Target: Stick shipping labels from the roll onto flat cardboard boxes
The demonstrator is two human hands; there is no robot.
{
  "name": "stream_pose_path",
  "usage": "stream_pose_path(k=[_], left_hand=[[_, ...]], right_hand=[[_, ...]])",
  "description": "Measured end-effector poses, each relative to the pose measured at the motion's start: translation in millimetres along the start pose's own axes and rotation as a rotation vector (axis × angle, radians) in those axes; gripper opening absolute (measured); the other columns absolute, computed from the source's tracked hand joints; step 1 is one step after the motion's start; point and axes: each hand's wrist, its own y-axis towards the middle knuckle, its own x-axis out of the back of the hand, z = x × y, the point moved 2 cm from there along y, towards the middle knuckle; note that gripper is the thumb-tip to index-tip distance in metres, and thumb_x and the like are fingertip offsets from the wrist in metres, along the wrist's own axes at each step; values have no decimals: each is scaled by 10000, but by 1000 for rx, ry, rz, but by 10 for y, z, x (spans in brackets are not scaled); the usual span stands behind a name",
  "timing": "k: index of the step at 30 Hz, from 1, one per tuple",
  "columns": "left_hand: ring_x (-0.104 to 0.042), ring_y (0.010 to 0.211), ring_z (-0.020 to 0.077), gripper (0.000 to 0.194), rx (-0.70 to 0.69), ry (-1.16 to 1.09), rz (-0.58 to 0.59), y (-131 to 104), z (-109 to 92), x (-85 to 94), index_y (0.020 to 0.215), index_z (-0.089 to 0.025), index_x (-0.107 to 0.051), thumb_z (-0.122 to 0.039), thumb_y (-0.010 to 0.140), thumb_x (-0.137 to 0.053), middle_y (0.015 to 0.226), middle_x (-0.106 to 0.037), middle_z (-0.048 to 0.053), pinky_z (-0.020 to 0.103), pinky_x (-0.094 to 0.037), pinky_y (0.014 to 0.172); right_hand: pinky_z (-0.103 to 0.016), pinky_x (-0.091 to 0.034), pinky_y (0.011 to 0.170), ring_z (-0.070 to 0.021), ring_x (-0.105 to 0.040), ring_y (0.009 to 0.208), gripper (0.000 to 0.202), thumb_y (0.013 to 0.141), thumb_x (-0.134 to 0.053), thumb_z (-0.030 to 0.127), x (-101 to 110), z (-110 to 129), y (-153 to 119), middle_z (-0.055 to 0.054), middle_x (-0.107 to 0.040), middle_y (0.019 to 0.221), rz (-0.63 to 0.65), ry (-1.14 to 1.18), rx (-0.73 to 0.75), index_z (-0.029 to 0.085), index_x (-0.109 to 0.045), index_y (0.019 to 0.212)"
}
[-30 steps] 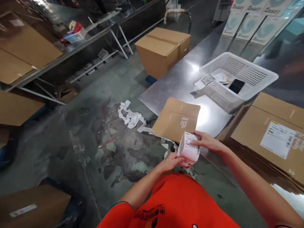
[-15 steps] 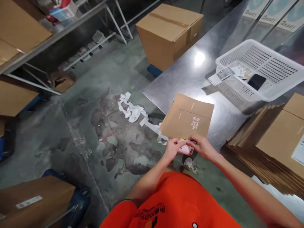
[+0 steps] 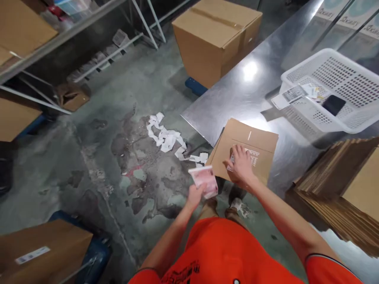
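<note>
"What's farthest left, near the bottom?"

"A brown carton bearing a white label, beside something dark blue. Right of it, a crumpled white paper strip lies along the stained floor."

"And the left hand?"

"Closed at the edge of a folded piece of pinkish label paper, thumb on top. It's held up in front of the body, just short of the cardboard."

"Behind that?"

"A large taped carton, beside the metal counter."

"The right hand?"

"Palm down, fingers extended and slightly spread over the flat cardboard, which overhangs the counter's near edge. A small pale label shows by the thumb, partly covered; I can't tell whether it's stuck down."

"Farther right?"

"A white perforated basket on the counter, with a dark phone inside and a printed slip over its near-left rim. Nearer the body, a thick stack of folded cardboard."
</note>
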Motion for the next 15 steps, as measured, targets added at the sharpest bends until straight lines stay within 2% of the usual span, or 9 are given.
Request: stream_pose_path(k=[3, 4, 5, 6, 9, 10, 12, 14, 15], left_hand=[[-691, 948, 296, 338, -57, -45, 7, 303, -263, -205, 868, -108, -758, -344, 630, -799, 925, -766, 119, 378, -529, 875], [-692, 952, 297, 324, -67, -45, 25, 361, -300, -266, 872, -113, -758, -314, 623, -806, 927, -767, 116, 386, -527, 888], [-691, 958, 300, 314, -73, -40, 40, 390, -311, -312, 872, -116, -757, -296, 620, -810, 923, -768, 115, 394, -523, 900], [-690, 966, 303, 310, -75, -45, 43, 392, -301, -342, 870, -116, -755, -289, 620, -812, 921, -768, 115, 402, -517, 914], [-688, 974, 311, 353, -17, -202, 37, 267, -233, -388, 889, -94, -740, -318, 626, -815, 938, -762, 136, 434, -506, 938], [-691, 968, 308, 388, 17, -300, 40, 191, -226, -412, 911, -88, -731, -334, 623, -820, 950, -759, 142, 443, -507, 937], [-690, 977, 292, 465, 58, -485, 70, 7, -269, -502, 974, -91, -713, -355, 611, -833, 999, -749, 145, 438, -507, 944], [-677, 1020, 273, 516, 47, -572, 165, -204, -368, -660, 1037, -106, -696, -375, 619, -835, 1074, -730, 144, 407, -502, 956], [-671, 1035, 269, 527, 40, -571, 239, -311, -416, -761, 1053, -109, -693, -388, 628, -831, 1101, -721, 145, 393, -501, 956]], right_hand=[[-584, -98, 1139, -360, -193, 1429, 633, 917, -430, 472, -109, 86, -86, -182, -332, 1521, 75, -17, 131, 101, -398, 1429], [-563, -114, 1145, -342, -200, 1430, 605, 914, -436, 467, -89, 8, -131, -157, -342, 1522, 87, 9, 144, 137, -418, 1421], [-542, -151, 1144, -329, -230, 1421, 581, 910, -438, 454, -39, -119, -189, -148, -361, 1512, 65, 38, 88, 156, -435, 1410], [-533, -201, 1129, -330, -278, 1398, 571, 905, -438, 440, 31, -281, -265, -162, -392, 1488, 15, 65, -51, 150, -448, 1396], [-542, -368, 1011, -370, -472, 1228, 565, 862, -456, 406, 276, -705, -597, -251, -541, 1288, -92, 201, -613, 55, -507, 1303], [-529, -409, 971, -365, -520, 1164, 560, 841, -477, 403, 365, -765, -715, -250, -578, 1218, -91, 278, -702, 45, -525, 1269], [-481, -465, 919, -324, -578, 1076, 553, 814, -520, 407, 612, -810, -937, -210, -616, 1157, -135, 470, -719, 71, -527, 1252], [-439, -494, 892, -278, -604, 1038, 580, 805, -561, 443, 1007, -924, -1193, -159, -622, 1179, -289, 604, -677, 127, -499, 1287], [-434, -505, 873, -266, -617, 1014, 595, 800, -581, 471, 1256, -1061, -1355, -135, -625, 1186, -366, 615, -669, 162, -492, 1300]])
